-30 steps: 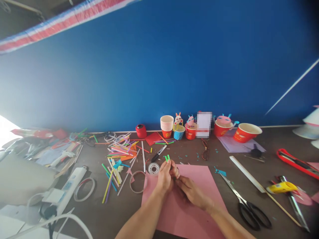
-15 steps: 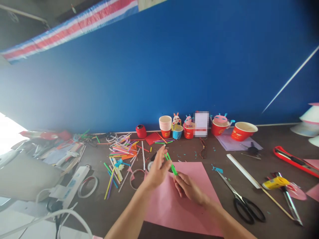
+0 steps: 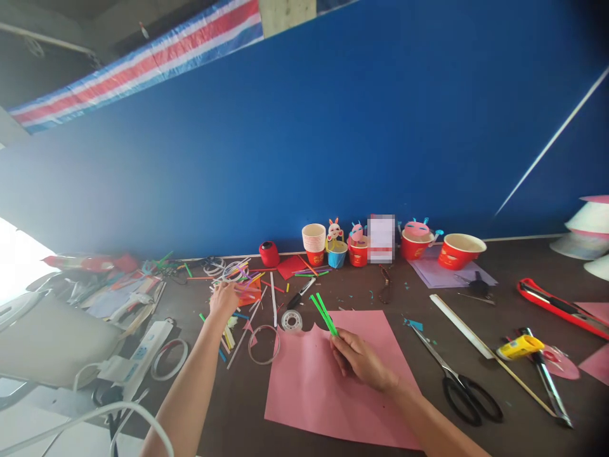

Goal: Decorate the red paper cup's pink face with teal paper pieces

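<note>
My right hand (image 3: 356, 357) is closed around a few green straws (image 3: 324, 315), which stick out up and to the left. It is above a sheet of pink paper (image 3: 304, 393) lying on the dark table. My left hand (image 3: 225, 298) is over the pile of coloured straws (image 3: 245, 274) at the left. The fingers of that hand point down among the straws, and their tips are hidden, so a grip cannot be made out. Shorter straws (image 3: 227, 339) lie just below the left hand.
Tape rolls (image 3: 292, 320) and a black-handled knife (image 3: 301, 294) lie behind the paper. Scissors (image 3: 464, 381), a yellow glue bottle (image 3: 519, 347) and a red cutter (image 3: 561, 308) are at the right. Paper cups (image 3: 314, 244) stand along the blue wall. A power strip (image 3: 147, 355) is at the left.
My left hand has left the green straws and moved left onto the straw pile. My right hand stays over the pink paper, still holding the green straws.
</note>
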`<state>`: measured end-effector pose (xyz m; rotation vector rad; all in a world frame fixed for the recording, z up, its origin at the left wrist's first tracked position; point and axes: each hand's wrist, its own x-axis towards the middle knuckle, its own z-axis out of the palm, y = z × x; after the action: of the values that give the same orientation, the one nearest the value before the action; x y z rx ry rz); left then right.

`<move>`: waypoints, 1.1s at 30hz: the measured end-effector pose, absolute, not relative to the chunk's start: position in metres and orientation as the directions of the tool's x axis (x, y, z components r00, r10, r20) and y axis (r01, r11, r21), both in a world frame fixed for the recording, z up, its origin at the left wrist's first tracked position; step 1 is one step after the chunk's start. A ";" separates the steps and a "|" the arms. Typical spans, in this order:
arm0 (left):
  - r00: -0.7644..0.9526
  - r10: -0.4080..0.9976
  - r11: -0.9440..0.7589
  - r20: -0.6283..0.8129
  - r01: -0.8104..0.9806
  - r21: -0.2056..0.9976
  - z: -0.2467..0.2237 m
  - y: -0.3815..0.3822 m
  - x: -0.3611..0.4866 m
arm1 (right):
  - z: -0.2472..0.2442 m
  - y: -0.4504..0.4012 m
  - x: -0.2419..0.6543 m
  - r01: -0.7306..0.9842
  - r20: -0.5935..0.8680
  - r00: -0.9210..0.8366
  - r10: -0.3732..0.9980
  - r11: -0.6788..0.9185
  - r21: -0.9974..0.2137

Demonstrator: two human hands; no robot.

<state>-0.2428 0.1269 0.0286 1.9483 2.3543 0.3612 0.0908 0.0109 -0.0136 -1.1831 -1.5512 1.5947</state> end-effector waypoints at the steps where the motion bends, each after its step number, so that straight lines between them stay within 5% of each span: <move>1: -0.194 0.976 0.170 0.100 0.962 0.214 0.028 0.127 -0.245 | -0.014 0.011 0.091 0.155 -0.174 -0.412 0.894 -0.119 -0.981; 12: -0.235 0.970 0.214 0.054 0.941 0.262 0.028 0.144 -0.264 | -0.012 0.010 0.091 0.157 -0.183 -0.404 0.896 -0.128 -0.979; 19: -0.333 0.941 0.265 0.061 0.836 0.481 0.028 0.149 -0.262 | -0.013 0.010 0.091 0.149 -0.221 -0.408 0.886 -0.174 -0.973; 27: -0.401 0.904 0.033 0.145 0.405 0.914 0.034 0.142 -0.243 | -0.014 0.010 0.091 0.142 -0.214 -0.405 0.889 -0.170 -0.975; 33: -0.306 0.940 -0.123 0.149 0.103 0.987 0.038 0.136 -0.212 | -0.016 0.011 0.090 0.130 -0.226 -0.405 0.886 -0.189 -0.973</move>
<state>-0.2120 0.1357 0.0380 1.2074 1.4379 1.5107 0.0901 0.0110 -0.0156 -1.2026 -1.4840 1.6526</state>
